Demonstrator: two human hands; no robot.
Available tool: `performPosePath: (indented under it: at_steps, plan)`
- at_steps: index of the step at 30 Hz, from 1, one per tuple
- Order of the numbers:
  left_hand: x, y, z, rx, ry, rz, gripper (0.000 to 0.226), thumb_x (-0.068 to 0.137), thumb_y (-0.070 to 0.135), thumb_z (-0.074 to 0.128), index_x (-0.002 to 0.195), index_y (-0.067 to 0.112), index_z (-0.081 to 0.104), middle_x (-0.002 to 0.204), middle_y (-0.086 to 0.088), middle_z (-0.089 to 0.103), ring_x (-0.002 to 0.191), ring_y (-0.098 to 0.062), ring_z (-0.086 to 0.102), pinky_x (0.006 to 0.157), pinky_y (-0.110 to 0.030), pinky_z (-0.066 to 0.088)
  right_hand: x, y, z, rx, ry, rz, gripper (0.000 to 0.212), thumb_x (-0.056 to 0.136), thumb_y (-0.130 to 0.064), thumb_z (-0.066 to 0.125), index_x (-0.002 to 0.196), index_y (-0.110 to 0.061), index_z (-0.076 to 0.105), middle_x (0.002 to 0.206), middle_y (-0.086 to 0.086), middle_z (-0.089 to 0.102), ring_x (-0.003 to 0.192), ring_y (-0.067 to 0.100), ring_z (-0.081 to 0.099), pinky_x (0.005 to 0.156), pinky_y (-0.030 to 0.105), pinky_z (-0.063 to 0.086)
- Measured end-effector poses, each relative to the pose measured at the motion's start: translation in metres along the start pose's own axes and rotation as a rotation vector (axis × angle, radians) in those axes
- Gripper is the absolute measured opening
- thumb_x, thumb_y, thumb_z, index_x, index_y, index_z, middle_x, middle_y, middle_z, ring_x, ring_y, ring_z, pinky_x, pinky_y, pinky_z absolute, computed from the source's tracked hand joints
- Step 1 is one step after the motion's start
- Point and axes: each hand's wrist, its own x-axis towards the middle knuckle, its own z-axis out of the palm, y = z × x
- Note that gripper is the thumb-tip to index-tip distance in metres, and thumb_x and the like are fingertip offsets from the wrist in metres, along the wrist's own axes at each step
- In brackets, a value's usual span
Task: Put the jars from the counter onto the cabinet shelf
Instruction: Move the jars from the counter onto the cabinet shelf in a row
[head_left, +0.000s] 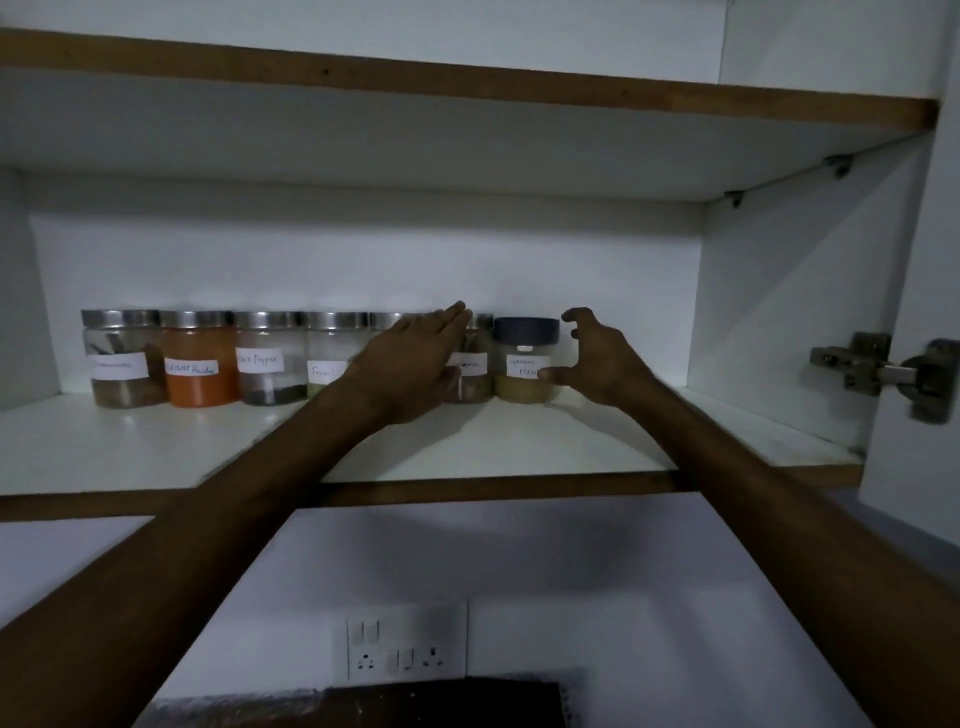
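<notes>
Several labelled glass jars stand in a row at the back of the white cabinet shelf (467, 447). From the left I see a brown-filled jar (122, 358), an orange powder jar (200, 358), a black pepper jar (267, 358) and a fennel jar (330, 353). My left hand (415, 364) lies flat with fingers extended in front of a steel-lidded jar (475, 364), hiding another jar behind it. My right hand (597, 358) is spread in a curve just right of the dark-lidded jar (525, 358), thumb near its base, holding nothing.
The upper shelf (467, 88) hangs low above the jars. The open cabinet door with its metal hinge (872, 369) stands at the right. Below the shelf are a wall socket panel (408, 647) and a dark counter edge (363, 706).
</notes>
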Motion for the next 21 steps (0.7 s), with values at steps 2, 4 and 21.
performPosePath:
  at_steps: [2,4,21]
  plan:
    - [-0.016,0.008,-0.008,-0.047,0.024,0.002,0.071,0.097,0.028,0.05,0.155,0.015,0.011,0.162,-0.004,0.014,0.147,-0.025,0.021,0.116,-0.037,0.023,-0.022,-0.004,0.001,-0.012,0.028,-0.009,0.075,0.079,-0.028,0.082,0.139,-0.009,0.041,0.136,0.013,0.056,0.118,0.028,0.057,0.084,0.027,0.043]
    - [-0.033,0.017,-0.018,-0.081,0.034,0.015,0.07,0.098,0.029,0.049,0.155,0.016,0.01,0.162,-0.004,0.015,0.147,-0.024,0.022,0.115,-0.037,0.024,-0.045,-0.014,0.002,-0.026,0.026,-0.023,0.065,0.083,-0.027,0.078,0.136,-0.01,0.045,0.136,0.011,0.057,0.118,0.026,0.058,0.083,0.025,0.044]
    - [-0.351,0.048,0.065,-0.459,-0.186,0.064,0.064,0.098,0.019,0.052,0.153,0.007,0.02,0.159,-0.011,0.024,0.144,-0.026,0.029,0.117,-0.033,0.02,-0.367,-0.076,0.173,0.161,0.039,-0.029,0.033,0.091,-0.018,0.067,0.121,-0.008,0.06,0.122,0.01,0.062,0.116,0.024,0.057,0.102,0.033,0.044]
